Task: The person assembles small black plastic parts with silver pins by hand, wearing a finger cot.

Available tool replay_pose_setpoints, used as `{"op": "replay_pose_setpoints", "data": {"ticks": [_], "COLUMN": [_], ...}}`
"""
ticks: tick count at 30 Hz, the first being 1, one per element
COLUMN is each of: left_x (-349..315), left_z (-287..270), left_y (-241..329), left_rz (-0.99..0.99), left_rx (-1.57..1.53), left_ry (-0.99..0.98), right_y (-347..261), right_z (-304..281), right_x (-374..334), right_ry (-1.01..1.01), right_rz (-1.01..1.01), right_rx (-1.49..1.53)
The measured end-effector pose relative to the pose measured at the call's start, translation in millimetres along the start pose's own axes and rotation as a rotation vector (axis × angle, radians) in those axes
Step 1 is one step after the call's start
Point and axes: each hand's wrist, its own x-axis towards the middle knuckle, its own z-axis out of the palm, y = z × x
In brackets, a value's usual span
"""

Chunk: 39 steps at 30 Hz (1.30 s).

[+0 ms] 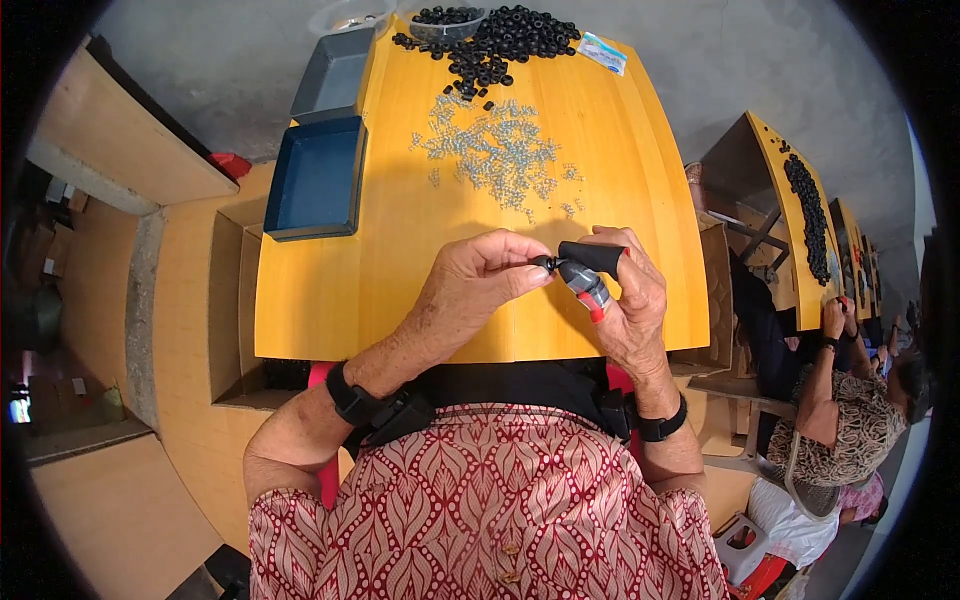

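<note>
My left hand (468, 282) pinches a small round black part (543, 262) between thumb and fingertips. In my right hand (640, 305) is a black-and-grey hand tool (578, 278) with a red piece on it and a thick black cylinder (592, 257) along its top; its exact kind is unclear. The tool's tip meets the black part, and the two hands come close together above the near half of the yellow table (420, 325). Beyond them lies a scatter of small silvery springs (500, 150). A heap of black ring-shaped parts (520, 35) sits at the far edge.
An empty dark blue tray (318, 180) and a grey tray (335, 72) stand at the table's left edge. Clear plastic tubs (445, 25) and a small packet (602, 54) are at the back. On the right, another person (850, 405) works at a separate table (790, 225).
</note>
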Motion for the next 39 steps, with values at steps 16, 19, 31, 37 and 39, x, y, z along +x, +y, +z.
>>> {"op": "replay_pose_setpoints", "data": {"ticks": [16,19,31,37,39], "left_x": [-2.0,-2.9,-1.7,-3.2,-4.2], "left_z": [4.3,5.5,1.5,4.5,6.1], "left_y": [-7.4,-4.9,-7.8,-5.3,-4.0], "left_rz": [0.166,0.187,0.089,0.145,0.174], "left_rx": [0.318,0.352,0.293,0.372,0.398], "left_ry": [0.134,0.153,0.136,0.158,0.171], "right_y": [-6.0,-7.9,-14.4,-22.6,-27.7], "right_z": [0.0,4.7,4.9,4.5,0.8], "right_x": [4.4,-2.4,-0.6,4.5,7.5], "right_ry": [-0.036,-0.018,-0.065,-0.057,-0.087], "right_rz": [-0.043,0.053,0.174,-0.056,-0.082], "right_rx": [-0.089,-0.095,-0.061,-0.334,-0.365]}}
